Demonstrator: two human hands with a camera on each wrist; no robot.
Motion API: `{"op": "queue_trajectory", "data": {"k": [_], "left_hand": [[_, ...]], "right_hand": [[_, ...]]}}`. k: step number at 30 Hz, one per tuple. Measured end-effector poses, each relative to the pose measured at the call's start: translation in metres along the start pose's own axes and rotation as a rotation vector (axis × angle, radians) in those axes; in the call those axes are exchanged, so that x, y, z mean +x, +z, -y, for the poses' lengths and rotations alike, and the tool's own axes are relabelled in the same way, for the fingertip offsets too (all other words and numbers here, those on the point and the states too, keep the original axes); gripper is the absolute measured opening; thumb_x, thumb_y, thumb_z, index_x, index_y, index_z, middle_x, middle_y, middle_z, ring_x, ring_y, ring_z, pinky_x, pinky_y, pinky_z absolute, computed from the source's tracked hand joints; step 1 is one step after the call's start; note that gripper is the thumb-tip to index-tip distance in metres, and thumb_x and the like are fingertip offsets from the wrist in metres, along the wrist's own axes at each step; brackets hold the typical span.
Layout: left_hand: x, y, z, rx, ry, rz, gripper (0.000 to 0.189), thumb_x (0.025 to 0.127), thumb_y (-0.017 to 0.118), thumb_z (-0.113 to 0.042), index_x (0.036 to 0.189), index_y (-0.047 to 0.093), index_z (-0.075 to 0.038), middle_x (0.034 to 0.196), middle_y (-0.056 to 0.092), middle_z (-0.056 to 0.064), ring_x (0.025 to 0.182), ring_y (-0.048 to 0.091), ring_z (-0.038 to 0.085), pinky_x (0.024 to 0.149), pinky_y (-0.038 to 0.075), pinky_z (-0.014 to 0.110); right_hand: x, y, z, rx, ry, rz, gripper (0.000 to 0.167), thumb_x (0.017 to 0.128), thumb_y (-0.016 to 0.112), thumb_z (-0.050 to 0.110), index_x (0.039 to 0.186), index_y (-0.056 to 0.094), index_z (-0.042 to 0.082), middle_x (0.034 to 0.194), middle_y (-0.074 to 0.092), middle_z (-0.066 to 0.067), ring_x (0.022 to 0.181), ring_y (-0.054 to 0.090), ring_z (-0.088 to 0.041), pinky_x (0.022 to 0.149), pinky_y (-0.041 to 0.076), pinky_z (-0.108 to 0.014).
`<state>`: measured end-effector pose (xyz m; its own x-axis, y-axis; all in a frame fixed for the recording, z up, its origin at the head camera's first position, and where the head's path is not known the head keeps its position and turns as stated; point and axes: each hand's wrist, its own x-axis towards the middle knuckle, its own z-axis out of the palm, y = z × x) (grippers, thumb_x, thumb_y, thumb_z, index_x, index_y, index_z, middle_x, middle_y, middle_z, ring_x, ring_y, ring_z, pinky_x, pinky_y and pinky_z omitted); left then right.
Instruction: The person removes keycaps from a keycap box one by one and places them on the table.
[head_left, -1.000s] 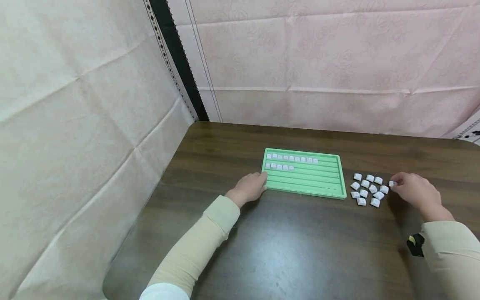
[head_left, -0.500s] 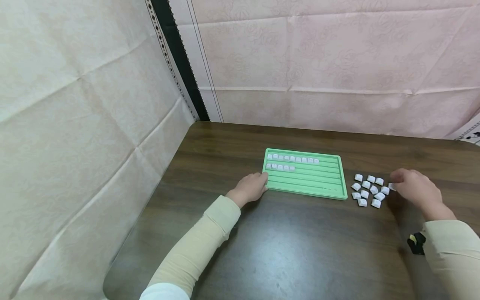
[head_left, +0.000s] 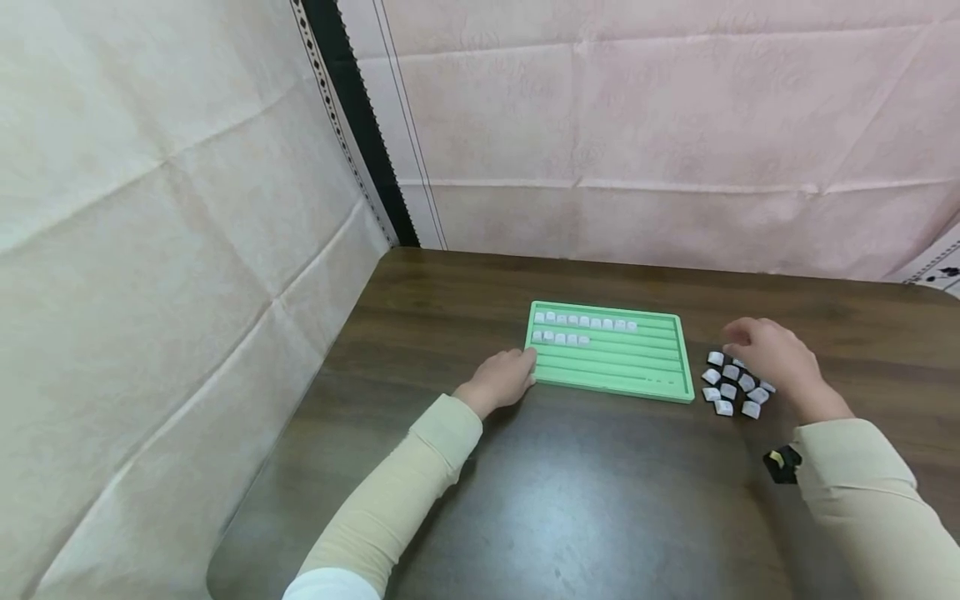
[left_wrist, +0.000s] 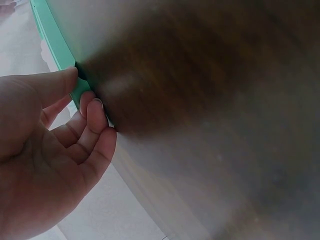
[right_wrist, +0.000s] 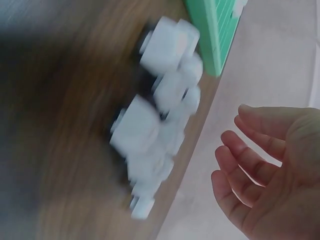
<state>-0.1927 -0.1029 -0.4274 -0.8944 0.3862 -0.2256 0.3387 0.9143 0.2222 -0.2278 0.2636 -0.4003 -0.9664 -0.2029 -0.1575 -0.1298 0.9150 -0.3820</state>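
So the left hand (head_left: 500,377), near the middle of the head view, has hold of the light green rectangular tray (head_left: 615,367) by its near left corner. In the left wrist view you can see the thumb on one side of the green edge and the fingers bent in against the other, so the edge is pinched and there's basically no gap there.

The tray is lying flat right of centre in the head view, with long ridges running across it. There are small white block-shaped pieces (head_left: 584,322) lined up along it: nine in the top row, five in the next one down, both starting from the left end.

The loose white block-shaped pieces (head_left: 728,390) sit in a scattered bunch just right of the tray. The right hand (head_left: 776,358) is above the upper right of that bunch and covers part of it. Right wrist view has its fingers loosely bent and spread a bit, thumb close to the index finger, and I can't see anything in them. The hand is apart from the pieces in that view, which is pretty blurry tbh.

Everything's on a dark brown wood-grain table (head_left: 585,500). Pale patterned cloth (head_left: 675,125) fills the top of the head view, and there's a small black object with a yellow patch (head_left: 782,464) by the right cuff, lower right.
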Motion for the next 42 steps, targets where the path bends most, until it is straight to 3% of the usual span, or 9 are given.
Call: {"op": "queue_trajectory", "data": {"k": [15, 42], "left_hand": [[-0.001, 0.001, 0.0, 0.003, -0.007, 0.0, 0.013, 0.096, 0.047, -0.026, 0.1, 0.046, -0.013, 0.085, 0.053, 0.0, 0.075, 0.048, 0.014, 0.066, 0.042, 0.025], [-0.006, 0.0, -0.001, 0.028, -0.016, -0.018, 0.013, 0.096, 0.048, -0.026, 0.101, 0.047, -0.013, 0.088, 0.055, 0.001, 0.077, 0.051, 0.013, 0.067, 0.044, 0.026]], "right_hand": [[0.025, 0.025, 0.051, 0.047, -0.084, 0.021, 0.038, 0.094, 0.049, 0.023, 0.124, 0.05, 0.0, 0.12, 0.052, -0.026, 0.109, 0.049, -0.041, 0.078, 0.041, -0.057], [0.051, 0.07, 0.118, 0.089, -0.23, 0.021, 0.032, 0.091, 0.055, 0.016, 0.118, 0.058, 0.001, 0.117, 0.059, -0.021, 0.108, 0.054, -0.037, 0.084, 0.044, -0.052]]}}
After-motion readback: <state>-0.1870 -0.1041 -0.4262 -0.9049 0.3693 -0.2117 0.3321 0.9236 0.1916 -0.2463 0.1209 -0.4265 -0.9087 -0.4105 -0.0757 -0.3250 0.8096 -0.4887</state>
